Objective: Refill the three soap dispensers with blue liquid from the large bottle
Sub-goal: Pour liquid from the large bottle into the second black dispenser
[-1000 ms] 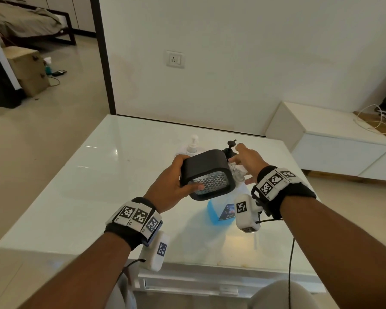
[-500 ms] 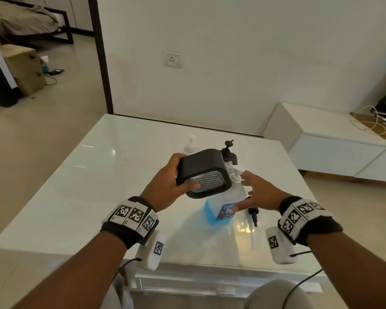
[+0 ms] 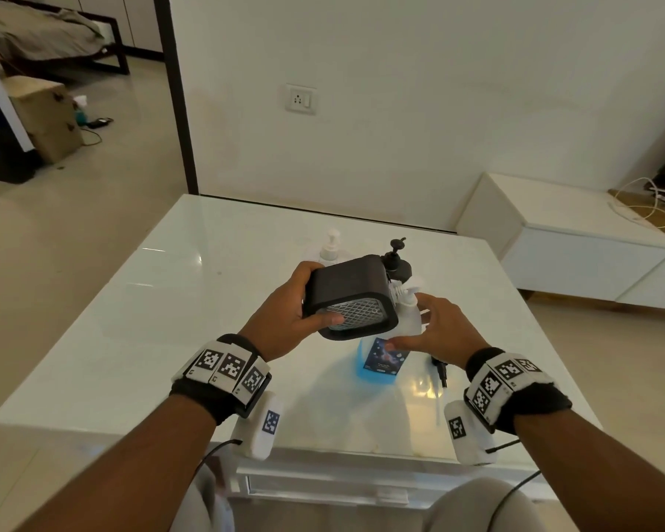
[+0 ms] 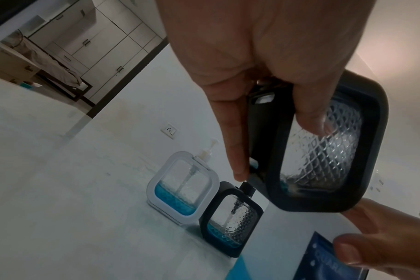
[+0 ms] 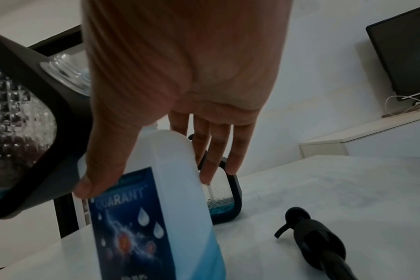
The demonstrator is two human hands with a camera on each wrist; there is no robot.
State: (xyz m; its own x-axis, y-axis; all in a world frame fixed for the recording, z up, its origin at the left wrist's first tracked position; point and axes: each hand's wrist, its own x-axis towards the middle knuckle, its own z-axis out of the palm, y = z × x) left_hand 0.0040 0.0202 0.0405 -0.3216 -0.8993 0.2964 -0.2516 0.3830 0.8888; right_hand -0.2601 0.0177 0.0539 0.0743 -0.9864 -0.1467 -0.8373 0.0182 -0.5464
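My left hand (image 3: 308,301) grips a black-framed dispenser (image 3: 352,297) (image 4: 324,144) in the air, tilted. Its neck is open and carries no pump. Below it the large bottle (image 3: 381,359) (image 5: 175,189) of blue liquid stands on the table. My right hand (image 3: 411,324) holds it, thumb on the blue label and fingers (image 5: 216,151) along the far side. A white-framed dispenser (image 3: 330,247) (image 4: 182,189) and a second black one (image 3: 396,263) (image 4: 230,221) stand behind, each with some blue liquid at the bottom.
A loose black pump (image 3: 440,372) (image 5: 316,236) lies on the white glossy table (image 3: 169,320), right of the bottle. A low white cabinet (image 3: 572,243) stands to the right, and the wall is just behind the table.
My right hand left the dispenser's neck and came back to the large bottle. The black pump now lies on the table. The left hand still holds the dispenser up.
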